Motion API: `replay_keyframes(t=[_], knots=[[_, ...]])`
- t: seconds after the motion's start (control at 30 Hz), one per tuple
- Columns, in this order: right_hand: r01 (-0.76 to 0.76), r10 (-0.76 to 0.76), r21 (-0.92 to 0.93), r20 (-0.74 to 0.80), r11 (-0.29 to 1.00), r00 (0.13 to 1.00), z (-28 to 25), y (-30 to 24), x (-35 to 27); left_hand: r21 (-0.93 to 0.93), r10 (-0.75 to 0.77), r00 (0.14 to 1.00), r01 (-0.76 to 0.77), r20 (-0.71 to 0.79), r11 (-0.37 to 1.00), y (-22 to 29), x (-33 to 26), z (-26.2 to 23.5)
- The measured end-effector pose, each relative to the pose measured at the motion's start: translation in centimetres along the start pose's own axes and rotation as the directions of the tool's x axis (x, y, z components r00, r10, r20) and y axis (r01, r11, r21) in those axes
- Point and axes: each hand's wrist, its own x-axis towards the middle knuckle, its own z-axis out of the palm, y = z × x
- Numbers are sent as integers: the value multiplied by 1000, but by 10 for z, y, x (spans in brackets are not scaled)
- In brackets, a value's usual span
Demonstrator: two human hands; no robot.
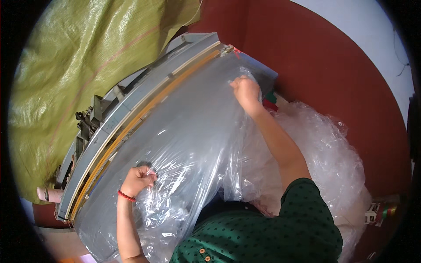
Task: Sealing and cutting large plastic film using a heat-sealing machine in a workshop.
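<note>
A large sheet of clear plastic film [188, 162] lies wrinkled and shiny over a grey tabletop [188, 101] and hangs down over its near edge. My left hand [139, 179], with a red bead bracelet [126, 196] at the wrist, pinches the film near the left part of the table. Farther off to the right, my right hand [246, 91] is closed on the film's edge by the table's right end. The film between the two hands is partly stretched, with folds running toward my body.
Along the table's far side runs a long grey metal beam [118, 115] with an orange strip [151, 105]. Yellow-green woven sheeting [87, 57] covers what lies beyond. A big heap of clear film [315, 149] sits at right by a dark red wall [351, 92]. A pink cylinder [49, 194] stands out at far left.
</note>
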Motion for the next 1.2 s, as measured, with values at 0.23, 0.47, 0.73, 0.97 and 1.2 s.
replay_keyframes(t=[0.23,0.47,0.73,0.97,1.2], knots=[[-123,87,-160,-213,980,973,9,41,38,108,109,989,-98,-95,989,-12,8,2],[-91,72,-112,-162,990,984,23,49,48,-408,33,991,23,128,913,5,-46,25],[-41,83,-319,120,947,989,33,15,57,-5,-175,983,175,52,985,-86,-181,34],[36,-24,-286,46,958,999,34,63,68,-264,-253,566,64,-785,962,-139,-373,-37],[62,-35,-314,88,947,995,47,62,68,-351,-117,386,-618,-915,703,-112,-381,-67]])
